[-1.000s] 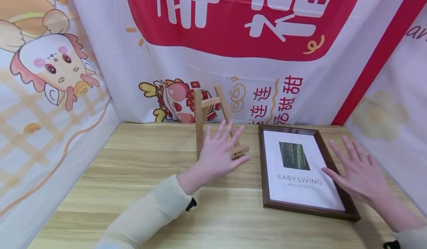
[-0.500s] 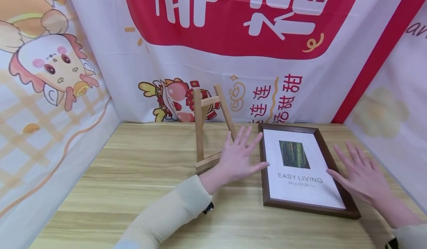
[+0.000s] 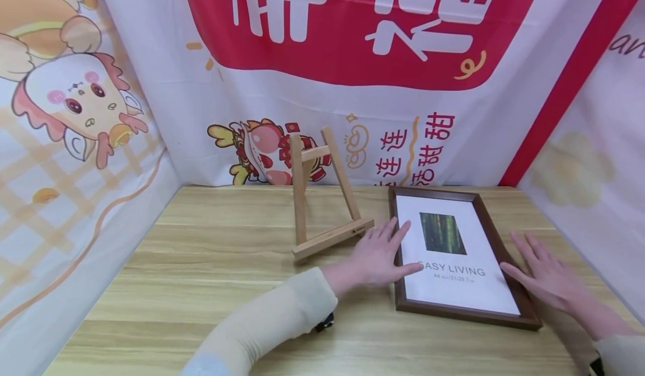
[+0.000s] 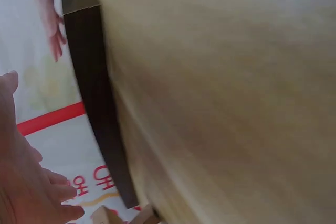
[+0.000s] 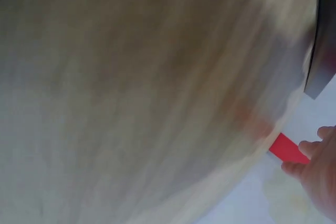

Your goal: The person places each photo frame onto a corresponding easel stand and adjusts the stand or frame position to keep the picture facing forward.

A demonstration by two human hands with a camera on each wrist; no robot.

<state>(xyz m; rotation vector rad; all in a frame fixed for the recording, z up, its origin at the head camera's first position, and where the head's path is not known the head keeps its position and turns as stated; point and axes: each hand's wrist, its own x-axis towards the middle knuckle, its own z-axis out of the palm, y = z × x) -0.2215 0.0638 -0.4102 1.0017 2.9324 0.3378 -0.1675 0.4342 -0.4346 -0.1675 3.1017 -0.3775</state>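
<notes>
A dark brown picture frame (image 3: 456, 295) lies flat on the wooden table, its white insert reading "EASY LIVING" above which a small green forest picture shows. My left hand (image 3: 378, 257) is spread at its left edge, thumb and fingertips overlapping the border in the head view. Along the opposite edge is my right hand (image 3: 546, 278), fingers extended, thumb tip over the right border. In the left wrist view the frame's dark side (image 4: 94, 82) stands beside my left hand (image 4: 31, 187). The right wrist view catches a corner of the frame (image 5: 323, 51) and my right fingers (image 5: 310, 166).
A small wooden easel (image 3: 332, 235) stands upright left of the frame, near my left fingertips. Printed cloth (image 3: 211, 102) hangs behind the table (image 3: 201, 269), with more cloth along the left and right sides.
My left hand has moved right and down, from in front of the easel to the frame's left edge. My right hand has shifted slightly toward me. The frame stays in place.
</notes>
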